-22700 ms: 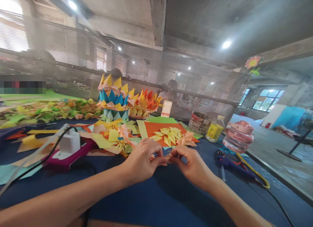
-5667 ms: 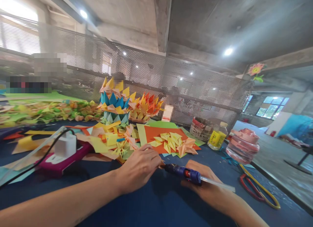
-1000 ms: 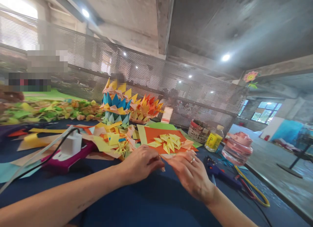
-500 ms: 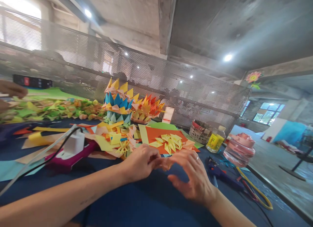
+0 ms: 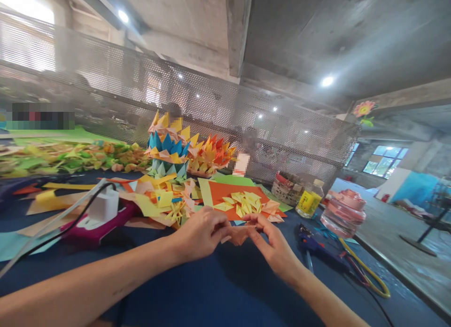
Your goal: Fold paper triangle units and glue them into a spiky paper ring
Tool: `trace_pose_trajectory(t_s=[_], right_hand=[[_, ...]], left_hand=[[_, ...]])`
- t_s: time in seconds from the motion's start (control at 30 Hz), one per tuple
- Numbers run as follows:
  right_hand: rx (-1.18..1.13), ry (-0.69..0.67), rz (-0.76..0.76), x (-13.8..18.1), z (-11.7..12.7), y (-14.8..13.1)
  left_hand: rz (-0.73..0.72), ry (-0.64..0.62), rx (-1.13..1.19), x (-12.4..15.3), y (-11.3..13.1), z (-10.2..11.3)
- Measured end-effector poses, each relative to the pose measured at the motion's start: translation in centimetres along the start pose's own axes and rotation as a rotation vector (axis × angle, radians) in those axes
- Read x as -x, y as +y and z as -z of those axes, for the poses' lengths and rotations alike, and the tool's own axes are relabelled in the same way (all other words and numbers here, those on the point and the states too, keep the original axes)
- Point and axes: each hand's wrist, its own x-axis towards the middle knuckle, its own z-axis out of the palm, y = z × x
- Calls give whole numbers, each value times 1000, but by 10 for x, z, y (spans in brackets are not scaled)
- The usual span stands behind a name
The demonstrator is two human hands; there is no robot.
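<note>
My left hand point(image 5: 202, 232) and my right hand point(image 5: 273, 245) meet over the dark blue table point(image 5: 218, 289). Both pinch a small folded peach paper piece point(image 5: 238, 234) between their fingertips. Just beyond them lies an orange sheet point(image 5: 225, 191) with a cluster of yellow folded pieces point(image 5: 243, 202) and a few peach ones point(image 5: 272, 207). A blue glue gun point(image 5: 312, 245) lies on the table to the right of my right hand, untouched.
A tall stacked origami model point(image 5: 167, 146) and an orange one point(image 5: 211, 154) stand at the back before a perforated metal screen point(image 5: 282, 139). Loose coloured papers point(image 5: 158, 200), a magenta power strip with white plug point(image 5: 100, 214), a basket point(image 5: 285, 182), a yellow-labelled bottle point(image 5: 310, 193) and a pink jar point(image 5: 343, 213) surround the hands.
My right hand, spread open half a second ago, has closed its fingertips on the peach paper piece beside my left hand. The other person's hand at far left is gone from view.
</note>
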Motion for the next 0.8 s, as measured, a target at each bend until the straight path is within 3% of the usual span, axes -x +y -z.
trace_pose_trajectory(t_s=[0.17,0.4,0.7,0.8], right_hand=[[24,-38,105,1,1,-2],[4,29,-37,-3,-6,3],[-474,46,-265,-5,-14,4],[-525,81,-289,-6,-16,6]], left_hand=[[8,6,2,0,0,0],[0,-6,-11,1,0,-1],[-99,-28,119,2,9,2],[-127,-45,132,1,9,2]])
